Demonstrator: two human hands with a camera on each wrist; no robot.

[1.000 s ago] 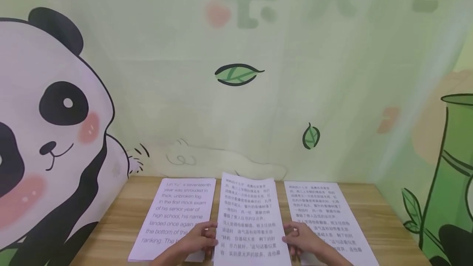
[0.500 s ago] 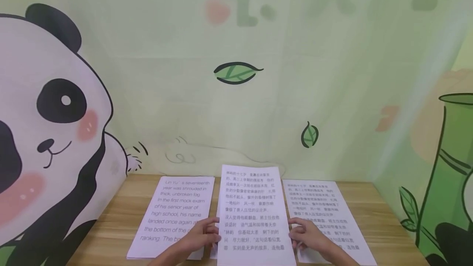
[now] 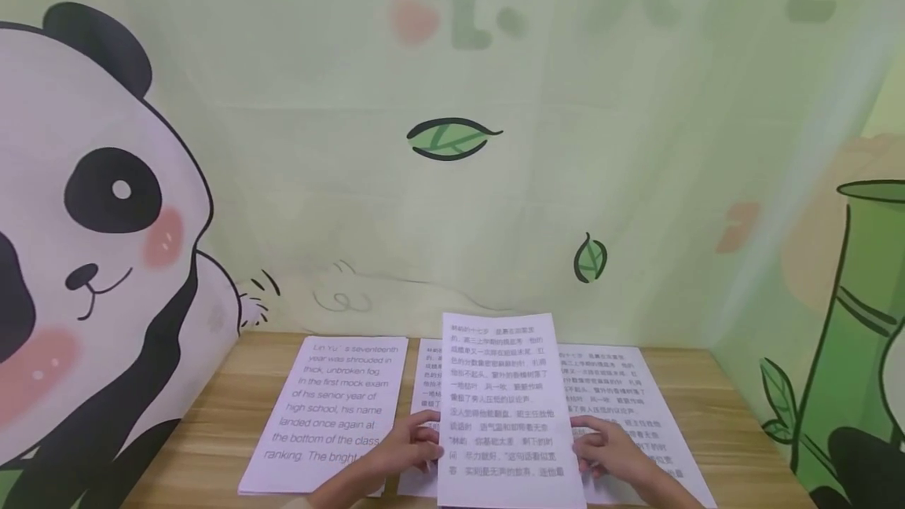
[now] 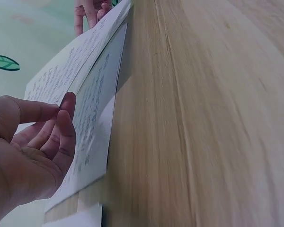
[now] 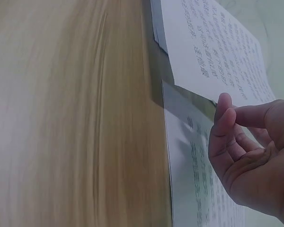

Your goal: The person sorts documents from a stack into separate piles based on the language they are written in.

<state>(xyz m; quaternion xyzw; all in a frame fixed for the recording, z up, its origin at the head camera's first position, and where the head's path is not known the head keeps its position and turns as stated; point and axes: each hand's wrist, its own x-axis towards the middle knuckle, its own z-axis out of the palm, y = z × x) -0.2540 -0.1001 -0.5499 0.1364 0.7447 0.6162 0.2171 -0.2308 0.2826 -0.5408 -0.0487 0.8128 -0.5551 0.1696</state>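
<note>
Both hands hold up a sheet of paper (image 3: pixel 498 407) printed with Chinese text, raised over the table and tilted. The left hand (image 3: pixel 413 446) pinches its left edge between thumb and fingers; in the left wrist view that hand (image 4: pixel 33 137) grips the edge at the fingertips. On the opposite edge the right hand (image 3: pixel 601 446) pinches the paper, and the right wrist view shows this hand (image 5: pixel 251 146) with thumb against the fingers. Beneath lies the middle stack of Chinese-text paper (image 3: pixel 429 383), partly covered by the held sheet. Partly hidden too is the right-hand stack (image 3: pixel 629 383).
A stack of paper with English text (image 3: pixel 332 399) lies on the left of the wooden table (image 3: pixel 212 415). Behind the table hangs a green backdrop (image 3: pixel 318 179) with a printed panda and leaves.
Both hands have lifted the sheet off the middle stack and carried it to the right. More of the middle stack now shows at the left, while the sheet covers part of the right-hand stack.
</note>
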